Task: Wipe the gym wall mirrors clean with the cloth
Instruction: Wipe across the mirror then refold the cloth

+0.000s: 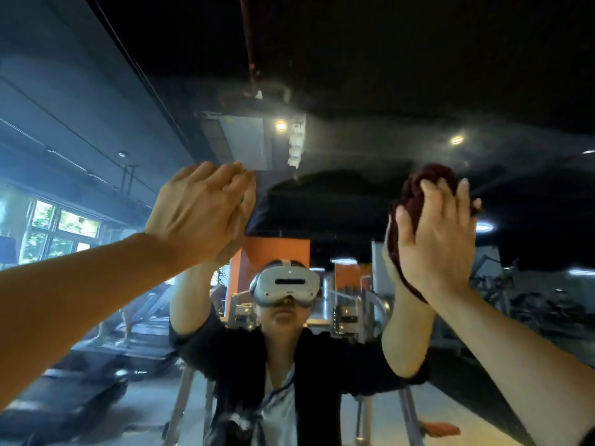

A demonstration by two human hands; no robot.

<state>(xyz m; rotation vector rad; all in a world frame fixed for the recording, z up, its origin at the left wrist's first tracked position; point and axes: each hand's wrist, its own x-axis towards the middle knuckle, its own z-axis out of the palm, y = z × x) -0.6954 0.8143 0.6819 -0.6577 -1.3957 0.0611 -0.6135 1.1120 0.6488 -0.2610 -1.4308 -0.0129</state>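
hands (322,217), cloth (418,194) against hazy gym mirror (354,75)

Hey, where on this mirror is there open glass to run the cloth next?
Open glass lies between the left hand and the right hand pressing the dark red cloth, and above both hands on the mirror. The spots under each hand are taken.
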